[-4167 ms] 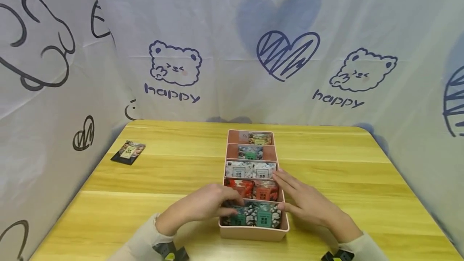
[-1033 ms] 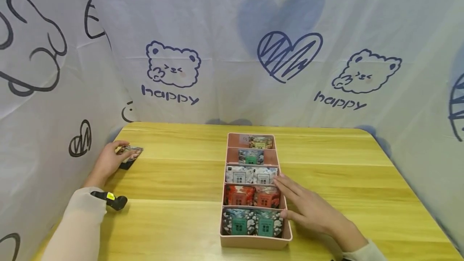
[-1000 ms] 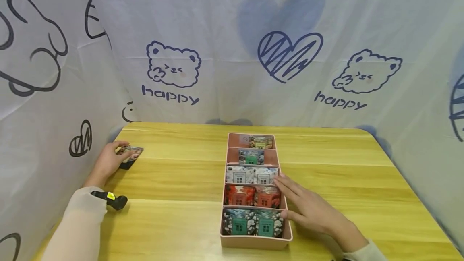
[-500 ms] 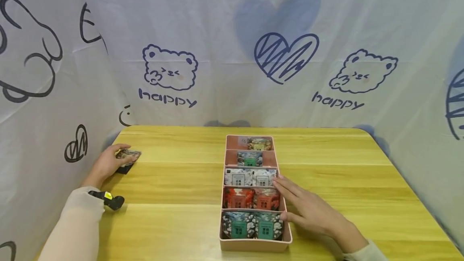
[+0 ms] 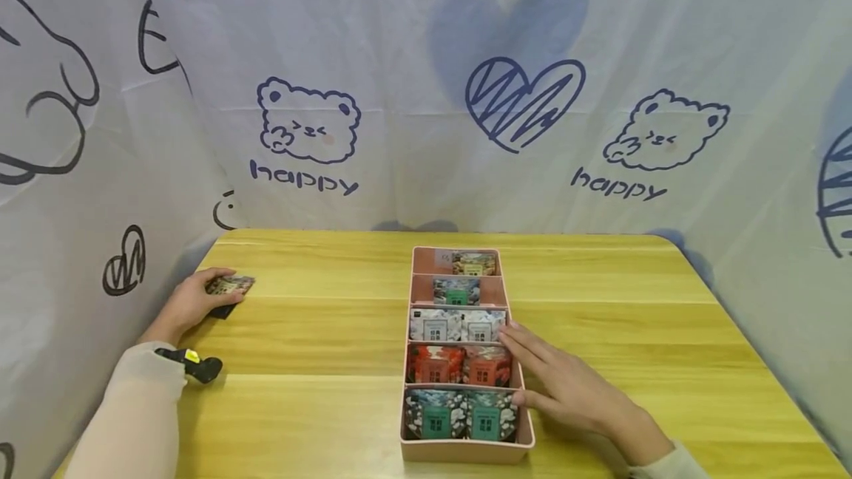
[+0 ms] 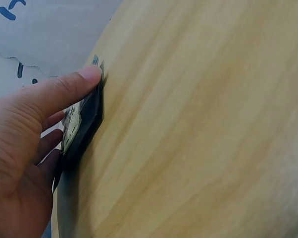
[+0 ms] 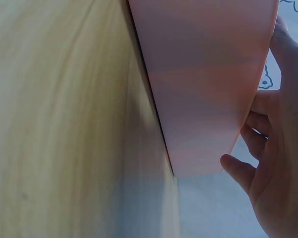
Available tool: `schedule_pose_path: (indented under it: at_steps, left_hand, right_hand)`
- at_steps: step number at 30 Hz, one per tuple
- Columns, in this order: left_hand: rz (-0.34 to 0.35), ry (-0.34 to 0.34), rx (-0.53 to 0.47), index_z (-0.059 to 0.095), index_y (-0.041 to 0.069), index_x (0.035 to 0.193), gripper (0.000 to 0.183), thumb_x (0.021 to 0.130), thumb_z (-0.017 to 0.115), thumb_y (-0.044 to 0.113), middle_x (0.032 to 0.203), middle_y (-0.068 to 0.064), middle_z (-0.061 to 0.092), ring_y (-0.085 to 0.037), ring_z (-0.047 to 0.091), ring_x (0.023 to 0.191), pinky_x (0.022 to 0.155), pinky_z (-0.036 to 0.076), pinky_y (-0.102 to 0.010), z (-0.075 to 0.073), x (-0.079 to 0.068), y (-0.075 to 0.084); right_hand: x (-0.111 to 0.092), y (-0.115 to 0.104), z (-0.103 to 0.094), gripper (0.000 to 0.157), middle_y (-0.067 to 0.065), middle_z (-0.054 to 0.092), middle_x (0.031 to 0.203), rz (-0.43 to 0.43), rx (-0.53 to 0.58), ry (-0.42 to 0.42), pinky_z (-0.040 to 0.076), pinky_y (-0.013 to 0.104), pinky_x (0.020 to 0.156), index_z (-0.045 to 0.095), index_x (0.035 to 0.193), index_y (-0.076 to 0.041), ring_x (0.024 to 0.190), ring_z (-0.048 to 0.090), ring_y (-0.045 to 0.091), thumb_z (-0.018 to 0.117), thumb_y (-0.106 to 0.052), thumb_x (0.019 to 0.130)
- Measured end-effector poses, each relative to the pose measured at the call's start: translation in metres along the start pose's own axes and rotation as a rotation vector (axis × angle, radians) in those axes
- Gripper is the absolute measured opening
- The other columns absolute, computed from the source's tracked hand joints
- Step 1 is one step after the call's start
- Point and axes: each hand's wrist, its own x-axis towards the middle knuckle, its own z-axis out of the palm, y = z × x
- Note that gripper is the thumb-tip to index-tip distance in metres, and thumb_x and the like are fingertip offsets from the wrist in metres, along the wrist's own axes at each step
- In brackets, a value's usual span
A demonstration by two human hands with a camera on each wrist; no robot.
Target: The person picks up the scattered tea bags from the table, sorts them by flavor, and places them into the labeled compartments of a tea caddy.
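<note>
At the table's far left, my left hand [image 5: 186, 303] pinches a dark tea packet [image 5: 229, 284] with a pale label. In the left wrist view, the thumb is on one edge of the packet [image 6: 87, 121] and the fingers are at the other; it tilts against the table. My right hand [image 5: 575, 390] rests with extended fingers on the right rim of a long pink divided box [image 5: 466, 453]. The right wrist view shows those fingertips along the upper edge of the box [image 7: 208, 89].
Compartments from front to back hold green packets [image 5: 435, 420], red packets [image 5: 435, 368], white packets [image 5: 435, 327], a blue-green packet [image 5: 456, 293] and a yellow-labelled packet [image 5: 475, 265]. A printed cloth [image 5: 413, 154] hangs around the wooden table [image 5: 319, 331].
My left hand left the front compartment and reached the dark packet at far left, taking hold of it and shifting it slightly. The right hand stays on the box's rim.
</note>
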Motion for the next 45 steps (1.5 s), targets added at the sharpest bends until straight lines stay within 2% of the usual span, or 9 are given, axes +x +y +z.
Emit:
schedule_pose_path:
  at_steps: [7,14,22,28,32,35,40,45]
  left_hand:
    - [-0.024,0.002,0.009,0.042,-0.003,0.144,0.086,0.083,0.076,0.047,0.144,-0.037,0.032,-0.051,0.036,0.124,0.098,0.031,-0.065,-0.002,-0.002,-0.002]
    - [-0.035,-0.007,-0.007,0.042,-0.002,0.144,0.086,0.081,0.079,0.043,0.143,-0.038,0.032,-0.052,0.036,0.124,0.098,0.031,-0.065,-0.001,-0.004,0.004]
    - [0.021,-0.029,0.009,0.039,-0.007,0.145,0.085,0.083,0.080,0.034,0.141,-0.035,0.038,-0.052,0.035,0.126,0.100,0.032,-0.064,-0.001,-0.002,0.011]
    - [0.082,0.004,0.061,0.049,-0.011,0.137,0.072,0.085,0.079,0.029,0.130,-0.034,0.048,-0.045,0.046,0.114,0.092,0.042,-0.057,-0.004,-0.001,0.022]
    - [0.058,0.014,0.033,0.052,-0.007,0.131,0.062,0.087,0.076,0.030,0.124,-0.029,0.052,-0.038,0.052,0.103,0.083,0.045,-0.047,-0.005,-0.005,0.030]
    - [0.039,0.018,0.004,0.049,-0.005,0.130,0.061,0.089,0.074,0.032,0.125,-0.027,0.051,-0.037,0.052,0.102,0.082,0.044,-0.047,-0.004,-0.006,0.035]
    - [0.040,0.023,-0.030,0.046,-0.003,0.131,0.060,0.091,0.072,0.033,0.131,-0.028,0.046,-0.043,0.047,0.113,0.087,0.043,-0.052,-0.004,-0.005,0.042]
    - [0.069,0.015,-0.004,0.049,0.001,0.133,0.053,0.094,0.067,0.032,0.128,-0.024,0.051,-0.037,0.055,0.104,0.078,0.049,-0.045,-0.003,-0.004,0.056]
  right_hand:
    - [0.000,0.000,0.001,0.079,0.007,0.024,0.160,-0.023,-0.012,0.020,0.047,0.051,0.097,0.025,0.157,-0.014,0.138,0.037,0.031,0.062,-0.046,0.094]
    - [0.000,0.001,0.001,0.079,0.006,0.024,0.160,-0.014,-0.007,0.010,0.047,0.050,0.097,0.025,0.157,-0.015,0.139,0.036,0.029,0.061,-0.047,0.094]
    - [-0.001,-0.001,0.001,0.077,0.008,0.025,0.160,-0.004,0.000,0.002,0.047,0.052,0.097,0.025,0.157,-0.015,0.139,0.035,0.031,0.060,-0.046,0.095]
    - [0.001,-0.001,0.000,0.077,0.009,0.025,0.160,-0.008,-0.011,0.008,0.046,0.053,0.098,0.026,0.156,-0.013,0.138,0.037,0.032,0.059,-0.047,0.095]
    - [0.001,-0.001,-0.001,0.077,0.008,0.025,0.160,-0.019,-0.016,0.012,0.047,0.052,0.097,0.026,0.156,-0.013,0.138,0.037,0.031,0.059,-0.047,0.095]
    - [0.001,-0.001,-0.001,0.078,0.008,0.025,0.160,-0.020,-0.012,0.014,0.047,0.052,0.097,0.026,0.156,-0.013,0.138,0.037,0.032,0.059,-0.047,0.095]
    - [0.002,-0.002,0.000,0.078,0.007,0.024,0.160,-0.013,-0.012,0.010,0.047,0.053,0.097,0.026,0.156,-0.014,0.138,0.037,0.031,0.059,-0.048,0.095]
    - [0.002,-0.002,-0.001,0.078,0.008,0.025,0.160,-0.020,-0.013,0.013,0.046,0.052,0.098,0.026,0.156,-0.013,0.139,0.035,0.031,0.059,-0.048,0.095]
